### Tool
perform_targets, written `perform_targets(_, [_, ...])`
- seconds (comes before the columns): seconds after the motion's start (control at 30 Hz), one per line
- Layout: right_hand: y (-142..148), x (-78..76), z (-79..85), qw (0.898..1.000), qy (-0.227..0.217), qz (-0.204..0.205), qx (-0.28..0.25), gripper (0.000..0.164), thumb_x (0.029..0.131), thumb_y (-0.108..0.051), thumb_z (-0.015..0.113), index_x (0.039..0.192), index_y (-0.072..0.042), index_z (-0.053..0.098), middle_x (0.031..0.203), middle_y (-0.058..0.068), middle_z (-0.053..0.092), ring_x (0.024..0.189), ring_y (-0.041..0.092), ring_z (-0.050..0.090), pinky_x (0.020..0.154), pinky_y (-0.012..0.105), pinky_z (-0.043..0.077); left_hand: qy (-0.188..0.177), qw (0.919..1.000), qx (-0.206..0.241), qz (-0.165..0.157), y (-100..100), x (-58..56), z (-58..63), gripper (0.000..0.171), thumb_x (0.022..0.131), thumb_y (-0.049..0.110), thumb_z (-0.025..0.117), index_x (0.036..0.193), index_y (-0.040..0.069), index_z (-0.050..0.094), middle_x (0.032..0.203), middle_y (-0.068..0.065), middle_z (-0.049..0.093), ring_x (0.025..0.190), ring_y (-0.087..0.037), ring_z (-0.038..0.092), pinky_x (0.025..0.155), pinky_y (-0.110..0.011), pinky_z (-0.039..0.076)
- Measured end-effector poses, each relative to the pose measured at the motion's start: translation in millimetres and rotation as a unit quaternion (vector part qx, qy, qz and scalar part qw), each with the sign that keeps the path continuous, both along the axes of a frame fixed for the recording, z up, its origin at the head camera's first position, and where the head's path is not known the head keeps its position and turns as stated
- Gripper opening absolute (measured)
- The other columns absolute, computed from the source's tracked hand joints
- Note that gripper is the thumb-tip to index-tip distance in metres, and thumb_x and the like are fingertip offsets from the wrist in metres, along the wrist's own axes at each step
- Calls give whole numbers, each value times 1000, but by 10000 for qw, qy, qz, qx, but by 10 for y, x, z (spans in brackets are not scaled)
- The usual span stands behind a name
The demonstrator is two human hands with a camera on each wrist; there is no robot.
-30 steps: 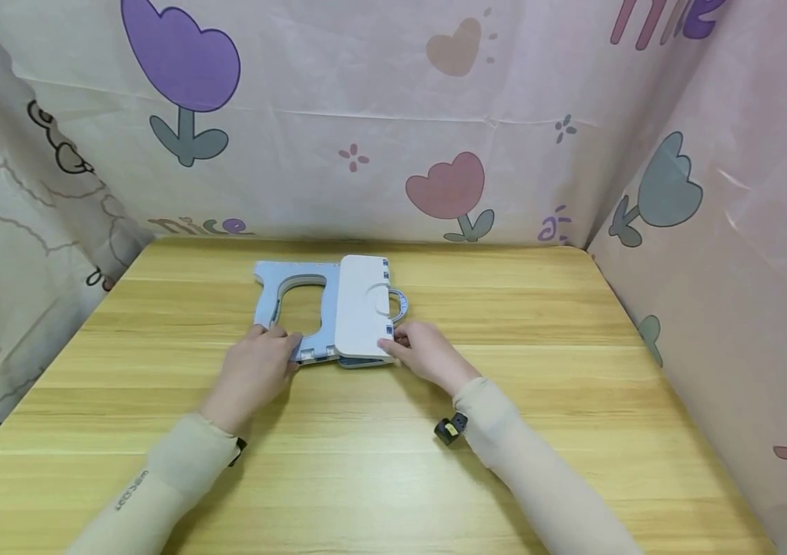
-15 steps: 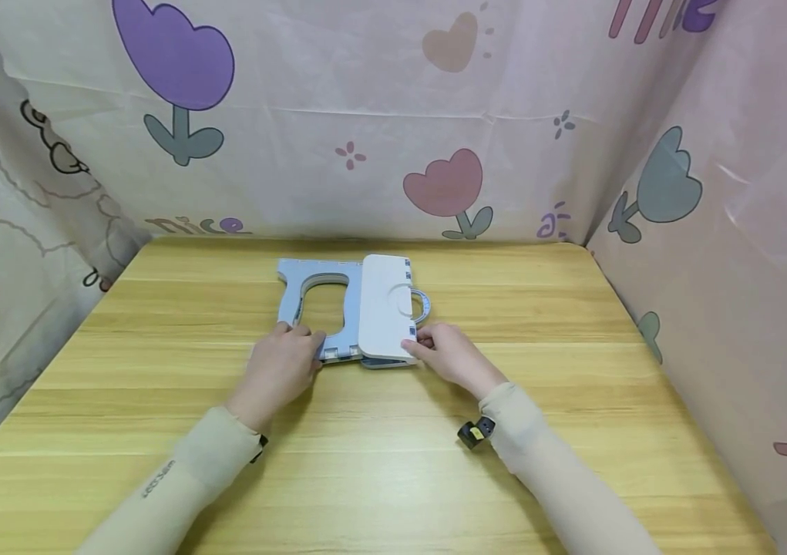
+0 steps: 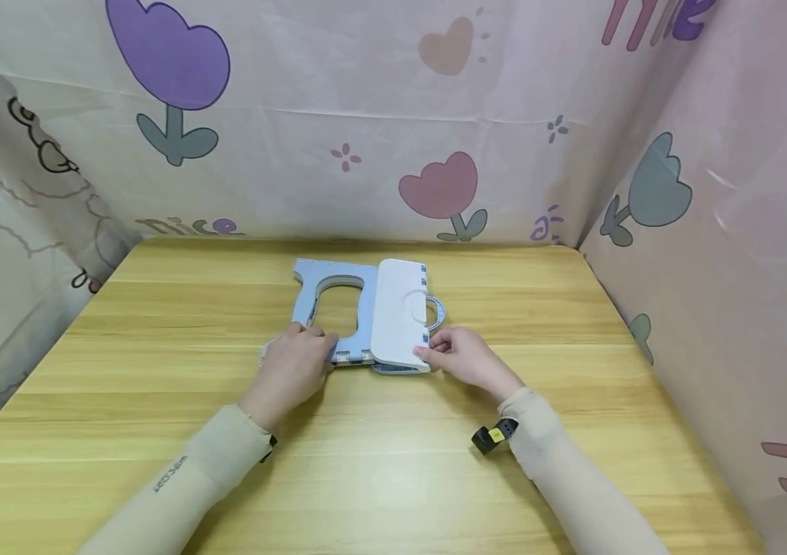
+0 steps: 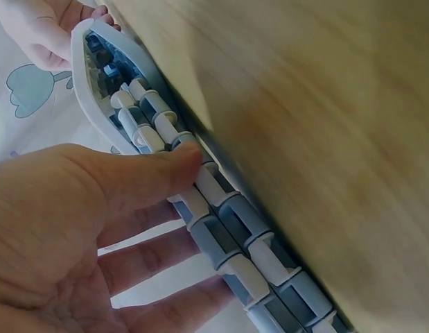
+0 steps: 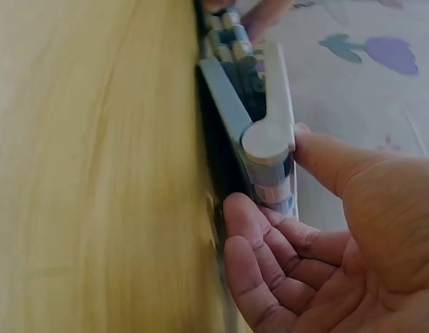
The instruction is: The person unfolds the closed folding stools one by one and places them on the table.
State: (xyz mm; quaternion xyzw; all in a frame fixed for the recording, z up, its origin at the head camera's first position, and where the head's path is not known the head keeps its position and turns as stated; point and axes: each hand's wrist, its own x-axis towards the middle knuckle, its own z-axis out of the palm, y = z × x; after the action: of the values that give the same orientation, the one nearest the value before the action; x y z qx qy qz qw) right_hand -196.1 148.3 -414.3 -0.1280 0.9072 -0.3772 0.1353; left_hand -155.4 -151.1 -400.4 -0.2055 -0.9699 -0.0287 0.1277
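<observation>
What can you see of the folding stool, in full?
The folding stool, apparently light blue and white plastic, is folded nearly flat, on or just above the table. At right is a white panel with a loop handle; at left, a blue frame with a large rounded opening and a hinged near edge. The left hand grips that edge; the right hand pinches the near right corner.

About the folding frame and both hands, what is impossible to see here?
Head view: underside of the folding frame, hidden by its upper face.
Left wrist view: some fingertips of the left hand, behind the hinges.
Left wrist view: part of the right hand, cut off by top edge.
</observation>
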Motion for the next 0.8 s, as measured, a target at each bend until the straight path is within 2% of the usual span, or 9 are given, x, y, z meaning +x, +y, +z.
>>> perform_targets(0.17, [120, -8, -22, 9997, -144, -55, -192, 37, 100, -43, 76, 106, -6, 75, 89, 4, 76, 77, 17, 65, 70, 30, 53, 71, 9999, 9, -85, 62, -11, -13, 26, 84, 18, 92, 105, 10, 79, 98, -11, 79, 85, -35, 68, 68, -48, 63])
perform_targets(0.4, [271, -25, -20, 9991, -300, -120, -282, 41, 100, -46, 75, 110, -6, 74, 90, 5, 75, 79, 18, 68, 75, 31, 55, 149, 9998, 5, -141, 167, 6, -6, 28, 86, 23, 92, 107, 12, 79, 102, -10, 79, 90, -35, 71, 68, -48, 65])
perform_targets(0.57, [351, -22, 88, 9985, -297, -260, -374, 42, 100, -45, 76, 111, -5, 74, 93, 6, 74, 84, 20, 69, 79, 33, 58, 319, 9990, 100, -286, 220, 1, -3, 29, 85, 24, 93, 107, 11, 78, 99, -9, 79, 84, -34, 71, 64, -45, 64])
perform_targets(0.7, [393, -6, 226, 9987, -81, -324, -377, 43, 100, -45, 76, 112, -3, 73, 97, 8, 74, 87, 24, 69, 81, 38, 61, 382, 9980, 272, -420, 248, -6, 17, 30, 86, 24, 93, 109, 11, 79, 99, -9, 79, 82, -32, 71, 69, -44, 63])
perform_targets(0.8, [416, 5, 318, 9987, 84, -337, -370, 43, 100, -45, 75, 112, -4, 73, 97, 8, 74, 87, 23, 68, 79, 35, 60, 355, 9972, 443, -485, 261, -11, 31, 33, 87, 25, 91, 115, 10, 80, 102, -9, 80, 84, -31, 72, 73, -43, 63])
